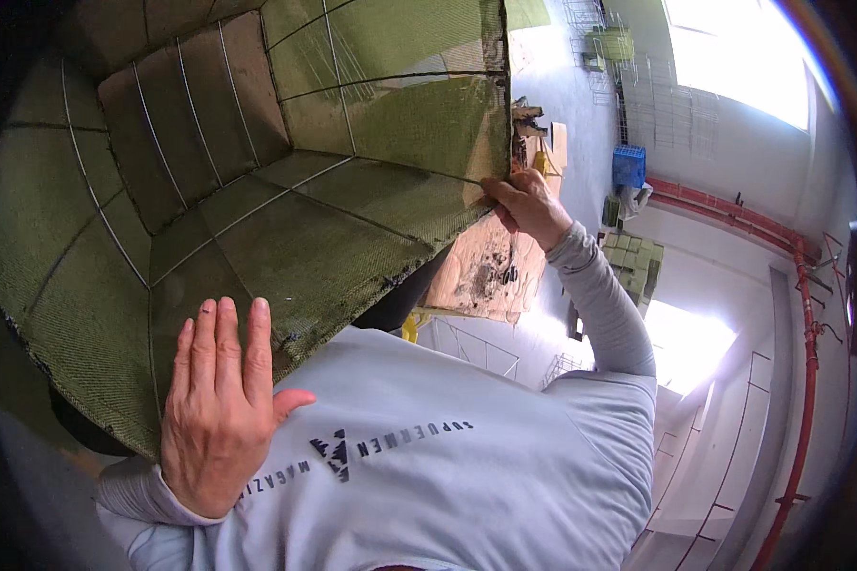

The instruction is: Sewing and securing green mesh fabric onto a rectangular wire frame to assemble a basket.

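A large green box [257,224] of coarse woven fabric, with metal wires running along its inner walls, fills the left and upper part of the head view. Its open side faces me and its cut edges are frayed. My left hand [219,409] lies flat against the near panel with its fingers stretched out and the thumb apart. At the box's right corner, my right hand [533,205] has its fingers closed on the fabric edge. What is between those fingertips is partly hidden.
Behind the box stands a worktable [462,281] with a stained wooden top and a yellow-handled tool [543,160]. Farther off are a blue crate [628,167], stacked green boxes [633,262] and wire frames [676,105]. Red pipes [809,352] run along the wall.
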Tool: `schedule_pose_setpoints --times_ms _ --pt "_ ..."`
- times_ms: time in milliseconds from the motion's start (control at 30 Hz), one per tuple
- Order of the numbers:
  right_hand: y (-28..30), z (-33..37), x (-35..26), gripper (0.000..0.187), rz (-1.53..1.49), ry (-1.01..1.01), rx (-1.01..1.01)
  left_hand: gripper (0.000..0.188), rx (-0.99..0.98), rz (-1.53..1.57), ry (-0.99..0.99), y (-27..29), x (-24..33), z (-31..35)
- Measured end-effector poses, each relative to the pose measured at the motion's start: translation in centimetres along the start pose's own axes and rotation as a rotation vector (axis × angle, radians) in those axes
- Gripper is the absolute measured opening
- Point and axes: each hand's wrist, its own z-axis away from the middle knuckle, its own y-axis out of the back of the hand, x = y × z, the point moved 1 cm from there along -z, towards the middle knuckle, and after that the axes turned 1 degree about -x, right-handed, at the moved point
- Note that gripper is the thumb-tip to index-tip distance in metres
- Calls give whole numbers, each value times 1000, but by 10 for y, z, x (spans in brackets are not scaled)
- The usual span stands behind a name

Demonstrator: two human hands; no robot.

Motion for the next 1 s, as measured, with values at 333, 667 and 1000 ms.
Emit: schedule_pose_setpoints --times_ms 333,667,1000 --pt "-2 12 9 57 -167 -225 -62 83 -60 34 2 -1 5 3" --pt "-43 70 -34 29 469 724 441 76 -25 48 5 -3 7 7" --pt "-88 58 -44 31 744 1135 207 78 -24 99 -7 -2 3 6"
